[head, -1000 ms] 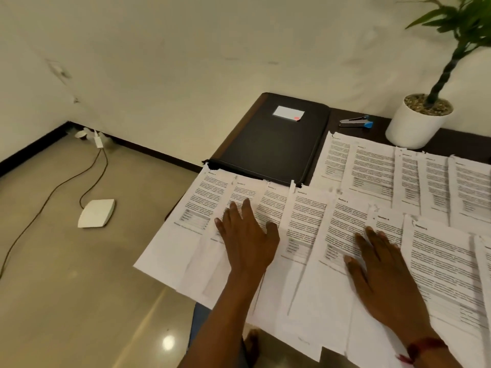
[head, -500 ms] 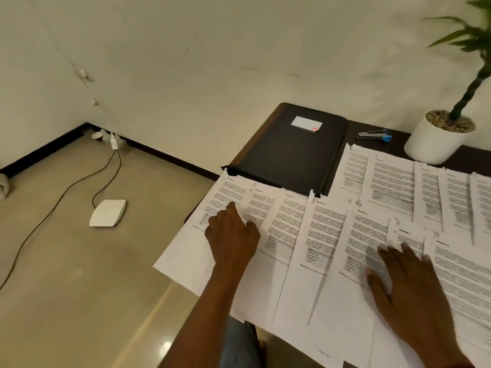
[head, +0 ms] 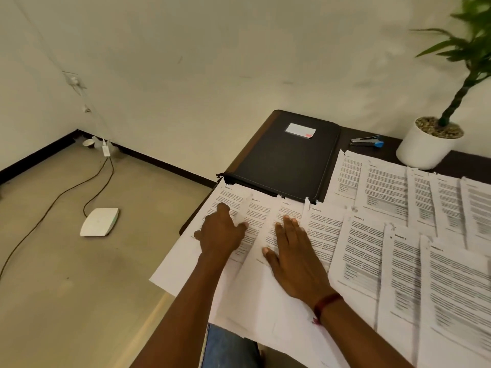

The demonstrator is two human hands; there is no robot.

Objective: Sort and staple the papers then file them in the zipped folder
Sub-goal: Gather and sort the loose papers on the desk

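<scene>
Papers (head: 372, 248) overhang table (head: 471, 164) edge; left hand (head: 220, 233), right hand (head: 295, 264) rest on them.

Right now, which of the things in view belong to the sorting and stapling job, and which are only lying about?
For the job:
- papers spread over the table
- black zipped folder, closed
- stapler
- left hand and right hand, both resting on the near sheets

Lying about:
- potted plant
- white box on the floor
</scene>
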